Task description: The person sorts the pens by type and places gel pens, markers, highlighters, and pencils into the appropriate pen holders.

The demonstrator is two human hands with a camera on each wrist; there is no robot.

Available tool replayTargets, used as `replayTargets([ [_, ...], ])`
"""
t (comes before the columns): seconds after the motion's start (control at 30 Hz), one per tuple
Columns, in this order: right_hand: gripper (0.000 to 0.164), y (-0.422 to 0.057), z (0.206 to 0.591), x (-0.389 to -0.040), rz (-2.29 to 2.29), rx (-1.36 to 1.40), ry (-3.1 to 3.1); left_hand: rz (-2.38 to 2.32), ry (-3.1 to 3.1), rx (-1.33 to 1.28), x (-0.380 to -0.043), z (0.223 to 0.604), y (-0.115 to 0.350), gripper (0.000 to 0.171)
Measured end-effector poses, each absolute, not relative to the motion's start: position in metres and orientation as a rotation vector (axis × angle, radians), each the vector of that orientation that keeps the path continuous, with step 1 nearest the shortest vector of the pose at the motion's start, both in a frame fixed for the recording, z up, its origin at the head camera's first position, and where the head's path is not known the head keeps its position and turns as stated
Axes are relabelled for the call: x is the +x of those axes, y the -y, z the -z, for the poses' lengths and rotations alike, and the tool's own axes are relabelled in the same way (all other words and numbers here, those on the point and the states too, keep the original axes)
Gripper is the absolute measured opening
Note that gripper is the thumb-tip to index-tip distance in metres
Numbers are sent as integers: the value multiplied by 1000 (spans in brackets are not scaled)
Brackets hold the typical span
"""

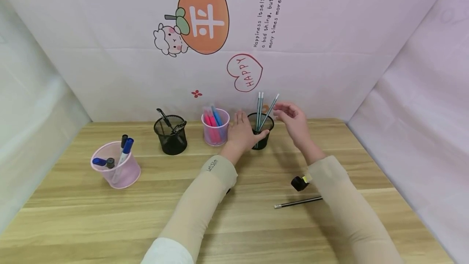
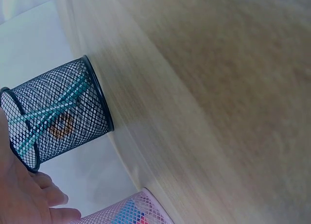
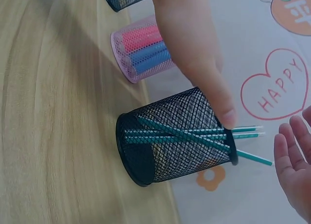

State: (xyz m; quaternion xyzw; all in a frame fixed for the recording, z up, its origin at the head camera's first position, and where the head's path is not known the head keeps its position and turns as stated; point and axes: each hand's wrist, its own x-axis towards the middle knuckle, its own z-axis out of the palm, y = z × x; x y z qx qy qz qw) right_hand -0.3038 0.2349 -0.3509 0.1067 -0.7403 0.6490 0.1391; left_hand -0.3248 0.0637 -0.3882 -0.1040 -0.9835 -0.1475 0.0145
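A black mesh pen cup point(image 1: 261, 145) stands upright at the back of the table with three green-and-white pencils point(image 1: 269, 111) leaning in it. My left hand point(image 1: 241, 134) reaches to its left side, thumb spread across the front near the rim and fingers straight. In the right wrist view the left thumb point(image 3: 221, 105) lies right at the cup's rim. Just right of the cup, my right hand point(image 1: 294, 124) is raised with loosely bent fingers, close to the top of the slanted pencil. The right wrist view shows nothing held in the right hand point(image 3: 297, 170).
Left of the left hand stands a pink mesh cup point(image 1: 215, 137) of pink and blue pens. Further left are a black mesh cup point(image 1: 174, 145) with black pens and a pink cup point(image 1: 129, 172) with markers. A dark pencil point(image 1: 296, 203) and small black object point(image 1: 299, 183) lie near the right sleeve.
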Motion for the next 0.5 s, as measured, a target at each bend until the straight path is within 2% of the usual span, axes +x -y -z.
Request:
replayTargets([
  [0.5, 24, -246, 347, -277, -1673, 561, 2291, 468, 3060, -325, -324, 387, -64, 114],
])
